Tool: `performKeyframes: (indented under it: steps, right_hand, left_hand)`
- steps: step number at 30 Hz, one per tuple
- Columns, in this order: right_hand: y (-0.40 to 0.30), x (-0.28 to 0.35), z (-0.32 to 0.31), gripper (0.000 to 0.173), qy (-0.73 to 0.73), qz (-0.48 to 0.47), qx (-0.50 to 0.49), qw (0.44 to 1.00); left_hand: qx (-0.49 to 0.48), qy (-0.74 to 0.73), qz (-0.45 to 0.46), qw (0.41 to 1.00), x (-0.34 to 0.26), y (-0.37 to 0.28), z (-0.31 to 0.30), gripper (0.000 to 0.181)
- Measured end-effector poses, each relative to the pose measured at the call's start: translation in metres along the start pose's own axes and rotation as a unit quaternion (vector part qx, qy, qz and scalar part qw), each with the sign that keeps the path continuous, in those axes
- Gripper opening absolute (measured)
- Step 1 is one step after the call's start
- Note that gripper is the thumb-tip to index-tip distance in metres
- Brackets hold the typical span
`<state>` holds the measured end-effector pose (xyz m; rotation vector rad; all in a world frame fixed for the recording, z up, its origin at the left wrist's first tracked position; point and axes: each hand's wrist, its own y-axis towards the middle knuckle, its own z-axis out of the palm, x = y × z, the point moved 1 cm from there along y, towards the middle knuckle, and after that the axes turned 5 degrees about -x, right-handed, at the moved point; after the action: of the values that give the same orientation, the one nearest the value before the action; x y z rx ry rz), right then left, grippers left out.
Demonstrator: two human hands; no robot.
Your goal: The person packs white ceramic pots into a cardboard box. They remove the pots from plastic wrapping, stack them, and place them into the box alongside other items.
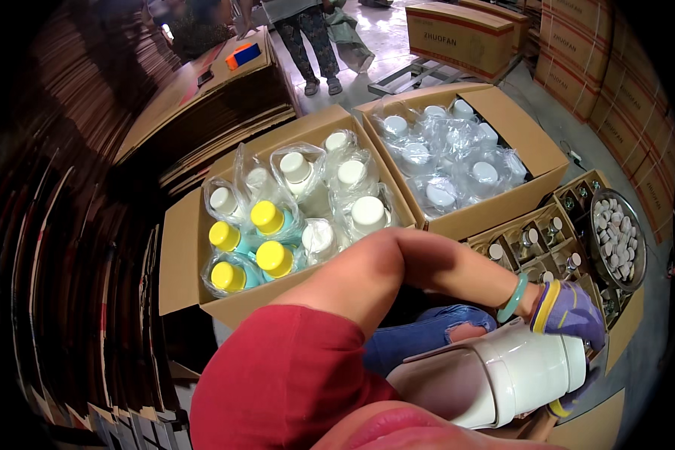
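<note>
A large glossy white flask [531, 371] lies tilted on its side across my lap, over the torn blue jeans. My left hand [571, 315], in a purple and yellow glove with a green bangle at the wrist, grips it from above near its right end. Below that same end is my right hand [575, 396], gloved alike and pressed against the flask's underside; most of its fingers are hidden. Just beyond my left hand stands a divided carton [503, 225] holding glass bottle-like pieces with white tops. A metal bowl [643, 270] of small white pieces rests beside it.
An open carton [180, 253] holds bagged flasks with white and yellow caps [274, 259]. Another open carton [531, 135] holds more bagged white-capped ones. Flattened cardboard [95, 315] stacks up at left. Sealed cartons [574, 50] line the right; a person [306, 39] stands beyond.
</note>
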<state>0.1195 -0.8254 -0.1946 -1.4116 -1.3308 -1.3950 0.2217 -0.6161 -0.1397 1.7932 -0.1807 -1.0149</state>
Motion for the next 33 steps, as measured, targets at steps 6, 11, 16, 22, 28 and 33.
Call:
performKeyframes:
  steps: [6,11,16,22,28,33]
  right_hand:
    - [-0.013,0.017,0.004,0.063,0.098,0.05,0.003,0.994]
    - [-0.029,0.037,0.028,0.055,0.303,-0.02,0.096,0.948]
    - [-0.009,0.0,-0.014,0.074,0.031,-0.03,0.15,0.988]
    - [-0.021,0.019,0.007,0.071,0.005,0.031,0.01,0.999]
    - [-0.013,0.021,0.006,0.082,0.192,0.013,0.141,0.971]
    - [0.001,-0.052,-0.037,0.098,0.014,-0.108,0.105,0.988]
  left_hand:
    - [0.074,0.059,-0.052,0.994,0.03,-0.016,-0.013,0.027]
    - [0.129,0.024,-0.144,0.981,0.095,-0.045,-0.014,0.03]
    - [0.044,-0.184,-0.134,0.973,0.038,-0.02,0.0,0.034]
    - [0.01,-0.176,-0.177,0.968,0.07,-0.03,-0.007,0.038]
    - [0.074,0.105,-0.065,0.99,0.064,-0.041,-0.021,0.037]
    - [0.064,-0.185,-0.066,0.978,0.015,-0.007,-0.001,0.047]
